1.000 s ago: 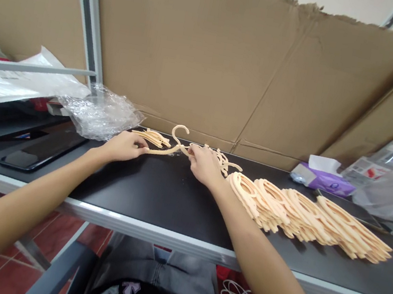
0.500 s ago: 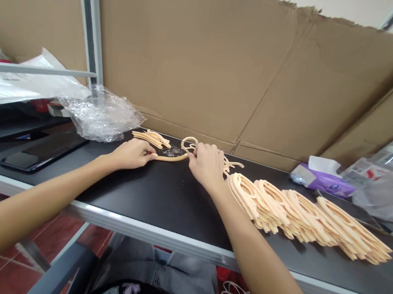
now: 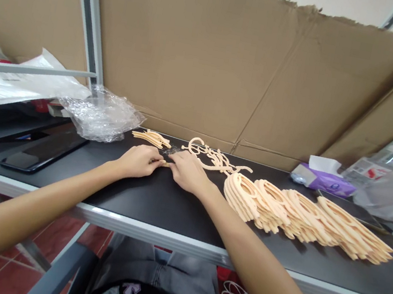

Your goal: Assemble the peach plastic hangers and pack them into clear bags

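Observation:
My left hand and my right hand are close together over the middle of the black tabletop. Both pinch a slim beige hanger arm, of which only a short stretch shows between the fingertips. Just behind my left hand lies a small pile of similar beige arms. To the right of my right hand is a loose tangle of beige hanger hooks. Stacks of flat beige hangers lean in a row further right.
A black phone lies at the left, with crumpled clear plastic behind it. A purple tissue pack stands at the back right. The cardboard wall closes off the rear, and a metal rail edges the table.
My right hand has moved left, closer to my left hand. The hook piece it was at now lies with the tangle on the right. My left hand has shifted slightly right.

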The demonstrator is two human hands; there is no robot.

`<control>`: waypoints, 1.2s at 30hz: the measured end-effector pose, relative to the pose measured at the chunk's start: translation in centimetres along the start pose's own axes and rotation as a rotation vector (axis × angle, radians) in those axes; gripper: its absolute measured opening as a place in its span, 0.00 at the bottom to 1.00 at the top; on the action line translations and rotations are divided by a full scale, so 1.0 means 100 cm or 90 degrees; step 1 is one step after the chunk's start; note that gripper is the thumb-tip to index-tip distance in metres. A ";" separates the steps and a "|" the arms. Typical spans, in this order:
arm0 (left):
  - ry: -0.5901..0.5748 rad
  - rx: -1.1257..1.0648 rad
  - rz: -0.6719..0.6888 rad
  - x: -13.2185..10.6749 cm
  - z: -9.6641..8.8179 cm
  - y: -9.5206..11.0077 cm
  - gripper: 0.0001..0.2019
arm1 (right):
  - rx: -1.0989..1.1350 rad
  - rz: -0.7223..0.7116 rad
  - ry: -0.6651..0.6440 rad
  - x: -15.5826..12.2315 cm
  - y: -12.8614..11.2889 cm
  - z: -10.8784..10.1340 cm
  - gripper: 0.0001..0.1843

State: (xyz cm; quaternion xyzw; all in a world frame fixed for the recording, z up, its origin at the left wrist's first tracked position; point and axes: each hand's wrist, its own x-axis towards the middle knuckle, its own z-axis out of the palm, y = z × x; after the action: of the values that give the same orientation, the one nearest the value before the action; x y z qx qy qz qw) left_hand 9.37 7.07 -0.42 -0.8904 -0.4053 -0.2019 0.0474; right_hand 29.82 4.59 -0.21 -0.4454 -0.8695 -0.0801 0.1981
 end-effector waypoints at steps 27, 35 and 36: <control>-0.029 -0.083 -0.054 0.002 -0.010 -0.020 0.15 | -0.041 0.036 -0.056 0.001 0.010 0.002 0.18; -0.034 0.002 -0.063 0.001 -0.013 -0.018 0.14 | -0.008 0.026 -0.033 0.002 0.014 0.007 0.17; -0.030 0.001 -0.068 0.001 -0.014 -0.018 0.14 | -0.007 0.025 -0.028 0.002 0.014 0.008 0.18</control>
State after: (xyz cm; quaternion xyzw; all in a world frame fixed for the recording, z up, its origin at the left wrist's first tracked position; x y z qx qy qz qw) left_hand 7.71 8.01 0.74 -0.8721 -0.4532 -0.1826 0.0275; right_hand 30.63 5.78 -0.88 -0.4654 -0.8641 -0.0711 0.1778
